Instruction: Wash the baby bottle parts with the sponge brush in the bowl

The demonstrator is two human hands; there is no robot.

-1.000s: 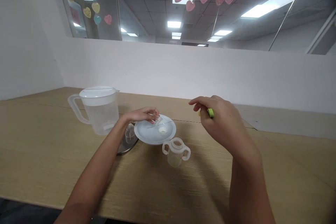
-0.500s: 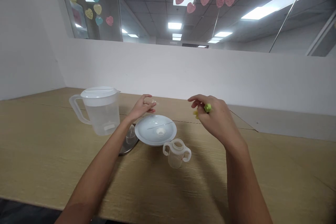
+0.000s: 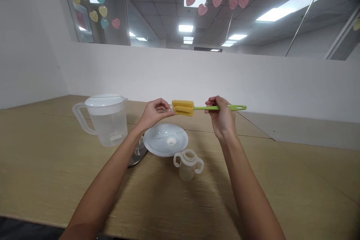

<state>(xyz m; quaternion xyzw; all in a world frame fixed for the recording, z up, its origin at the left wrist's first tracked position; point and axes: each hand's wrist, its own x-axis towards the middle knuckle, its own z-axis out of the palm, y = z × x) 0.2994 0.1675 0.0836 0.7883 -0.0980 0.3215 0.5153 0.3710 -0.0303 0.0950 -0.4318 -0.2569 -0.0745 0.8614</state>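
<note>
My right hand (image 3: 221,116) grips the green handle of a sponge bottle brush (image 3: 182,108), held level above the table with its yellow sponge head to the left. Between the thumb and fingers of my left hand (image 3: 156,112) is a small clear piece (image 3: 170,108), partly hidden, and its exact kind does not show. The sponge's left end meets or nearly meets this piece. Below both hands stands a pale bowl (image 3: 153,140) with a small white ring (image 3: 171,141) in it. A translucent two-handled baby cup (image 3: 187,167), open at the top, stands in front of the bowl.
A clear plastic pitcher (image 3: 109,120) with a white lid stands at the left. Behind my left forearm, a round metal tray (image 3: 137,159) holds a clear piece (image 3: 139,147). A white wall (image 3: 197,75) rises behind the wooden table (image 3: 295,187).
My right hand has moved a little left and turned, bringing the brush from end-on to level. My left hand has shifted slightly right; the clear piece now sits by the sponge.
</note>
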